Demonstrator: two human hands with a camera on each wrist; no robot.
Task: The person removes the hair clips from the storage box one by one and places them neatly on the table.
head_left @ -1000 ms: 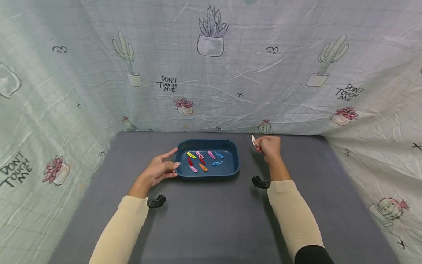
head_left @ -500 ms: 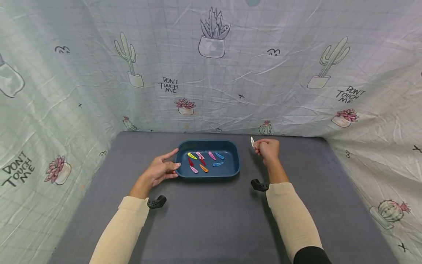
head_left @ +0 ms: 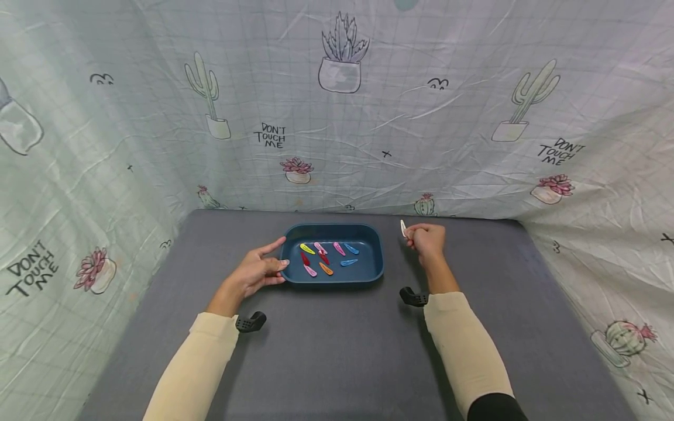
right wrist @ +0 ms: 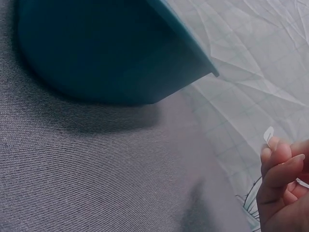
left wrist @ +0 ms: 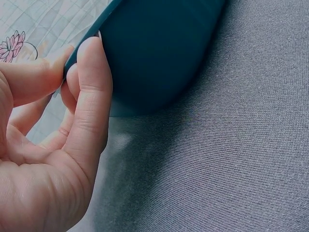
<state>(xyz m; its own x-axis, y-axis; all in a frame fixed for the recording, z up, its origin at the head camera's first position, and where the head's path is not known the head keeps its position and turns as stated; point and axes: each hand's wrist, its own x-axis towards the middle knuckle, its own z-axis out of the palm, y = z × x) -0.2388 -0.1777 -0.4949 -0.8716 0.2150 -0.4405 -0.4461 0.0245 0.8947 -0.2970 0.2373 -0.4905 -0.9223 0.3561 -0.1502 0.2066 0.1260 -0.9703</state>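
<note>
A dark blue rectangular tray [head_left: 371, 266] stands on the grey table, with several snap hair clips inside: yellow [head_left: 308, 249], orange [head_left: 326, 269], red, pink and blue [head_left: 349, 262]. My left hand [head_left: 253, 272] holds the tray's left end; in the left wrist view its thumb and fingers pinch the rim [left wrist: 91, 33]. Off the tray's right end, my right hand [head_left: 429, 238] pinches a white hair clip [head_left: 402, 227] between thumb and fingers, its tip pointing up. In the right wrist view only the end of this clip [right wrist: 269, 134] shows above the fingertips.
Grey cloth covers the table [head_left: 326, 351], whose far edge meets a hanging curtain [head_left: 347, 158] printed with cacti. More curtain hangs at both sides. A black wrist camera [head_left: 251, 322] sits at the left cuff, another [head_left: 413, 296] at the right.
My right hand, holding the white clip, has shifted slightly toward me and to the left. The left hand keeps its hold on the tray, and the clips inside lie as before.
</note>
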